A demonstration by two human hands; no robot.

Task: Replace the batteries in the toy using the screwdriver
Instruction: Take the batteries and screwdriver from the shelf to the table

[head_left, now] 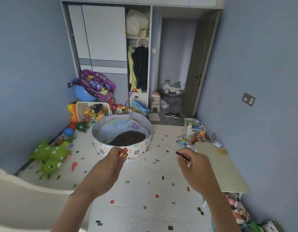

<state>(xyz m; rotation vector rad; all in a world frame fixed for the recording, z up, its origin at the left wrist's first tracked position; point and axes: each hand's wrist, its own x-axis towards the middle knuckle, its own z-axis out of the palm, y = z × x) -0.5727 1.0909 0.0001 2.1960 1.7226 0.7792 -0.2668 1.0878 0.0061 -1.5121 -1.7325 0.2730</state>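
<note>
My left hand [105, 166] is raised in front of me and grips copper-and-black batteries [123, 153], their ends sticking out past my fingers. My right hand [194, 166] pinches a thin screwdriver [176, 152] by its black handle, the metal shaft pointing up and to the left. Both hands hover above the white play mat [145, 190] with small coloured shapes. Which toy takes the batteries cannot be told from this view.
A round fabric play pen [123, 149] stands just beyond my hands. A low beige table [221, 166] is at the right. A green inflatable animal [50, 156] lies at the left, near a bin of toys [94, 111]. Toy piles line both walls; a wardrobe stands behind.
</note>
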